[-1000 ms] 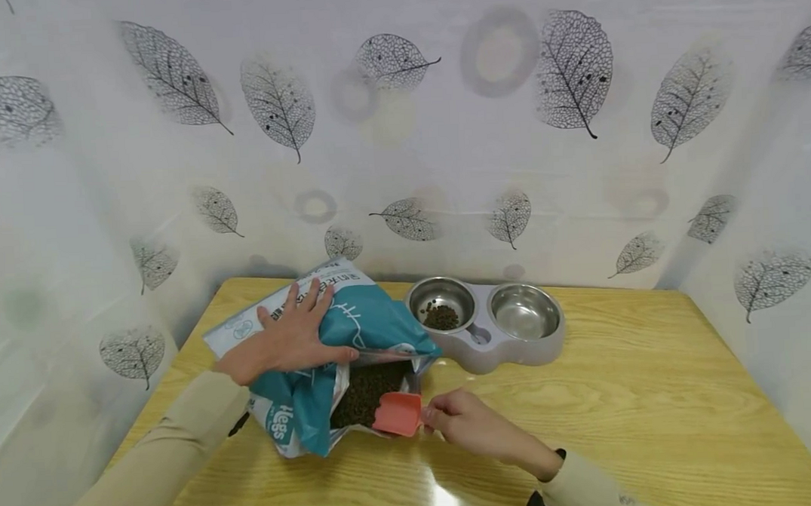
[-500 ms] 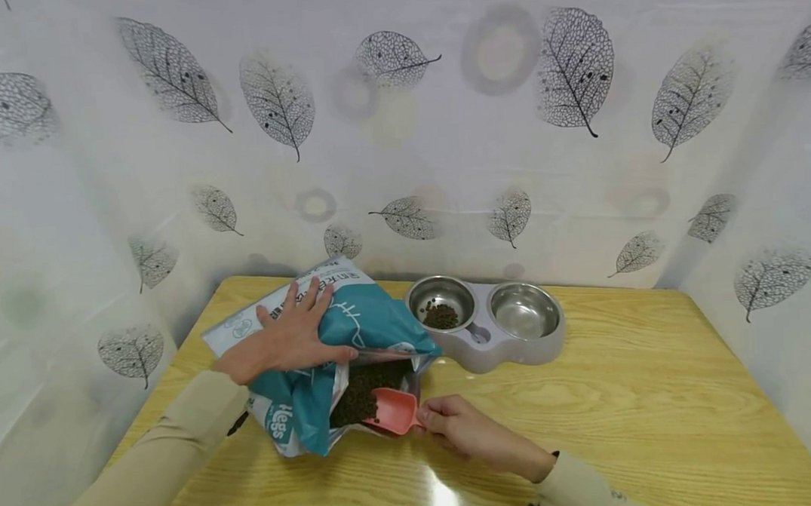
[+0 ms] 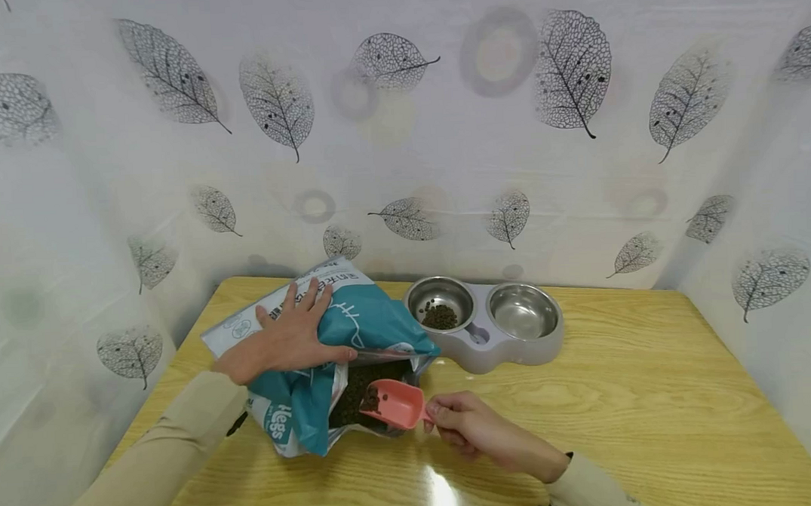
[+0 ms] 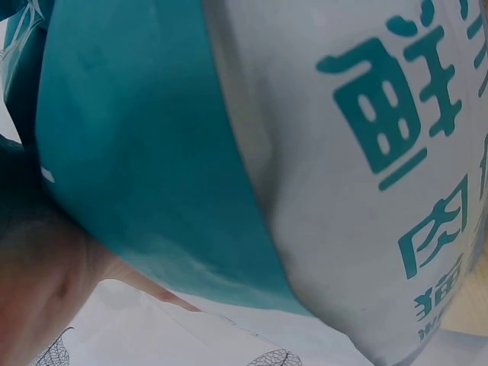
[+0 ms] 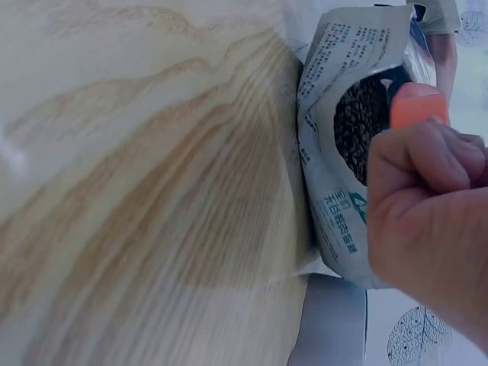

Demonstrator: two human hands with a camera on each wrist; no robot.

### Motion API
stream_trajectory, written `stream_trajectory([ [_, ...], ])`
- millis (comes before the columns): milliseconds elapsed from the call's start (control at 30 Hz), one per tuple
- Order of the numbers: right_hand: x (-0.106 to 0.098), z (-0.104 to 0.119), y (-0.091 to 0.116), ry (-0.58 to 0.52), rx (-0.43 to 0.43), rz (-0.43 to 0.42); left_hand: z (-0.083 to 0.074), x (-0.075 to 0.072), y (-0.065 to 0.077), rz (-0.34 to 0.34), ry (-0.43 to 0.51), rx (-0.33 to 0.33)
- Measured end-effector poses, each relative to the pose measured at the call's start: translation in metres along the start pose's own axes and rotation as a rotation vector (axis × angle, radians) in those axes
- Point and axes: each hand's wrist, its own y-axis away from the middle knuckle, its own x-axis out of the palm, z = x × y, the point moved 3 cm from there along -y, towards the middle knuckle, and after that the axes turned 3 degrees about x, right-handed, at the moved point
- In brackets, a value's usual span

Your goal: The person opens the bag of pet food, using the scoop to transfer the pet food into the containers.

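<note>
A teal and white pet food bag [image 3: 374, 315] lies on its side on the table, its mouth facing the right hand. Brown kibble [image 3: 353, 397] shows inside the opening. My left hand [image 3: 293, 335] rests on top of the bag with fingers spread. By its handle, my right hand [image 3: 477, 431] pinches a coral-red scoop [image 3: 401, 404], which sits at the bag's mouth with some kibble near its front lip. The right wrist view shows the curled fingers [image 5: 427, 156] in front of the scoop [image 5: 419, 103] and the bag [image 5: 328, 152].
Behind and right of the bag stands a grey double feeder [image 3: 481, 355]. Its left steel bowl [image 3: 417, 294] has a small heap of kibble; the right steel bowl [image 3: 524, 312] shows bare metal. A leaf-patterned curtain [image 3: 400, 132] surrounds the wooden table [image 3: 643, 393].
The scoop has dipped into the kibble, then come up slightly and tilted back, now carrying several pieces. My right hand has shifted slightly to the right. My left hand stays put.
</note>
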Motion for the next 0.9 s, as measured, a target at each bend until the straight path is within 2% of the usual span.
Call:
stream_trajectory([
  [300,-0.007,0.009,0.004,-0.121,-0.123,0.074,0.001,-0.003,0.001,0.001,0.001,0.007],
  [500,-0.007,0.013,0.003,-0.145,-0.215,0.09,0.002,0.0,0.001,-0.007,0.006,0.007],
  [733,-0.016,0.016,0.008,-0.148,-0.225,0.04,0.001,0.001,0.001,-0.005,0.009,0.006],
  [900,-0.031,0.024,0.013,-0.083,-0.251,-0.06,0.001,0.0,0.001,-0.008,0.012,0.007],
])
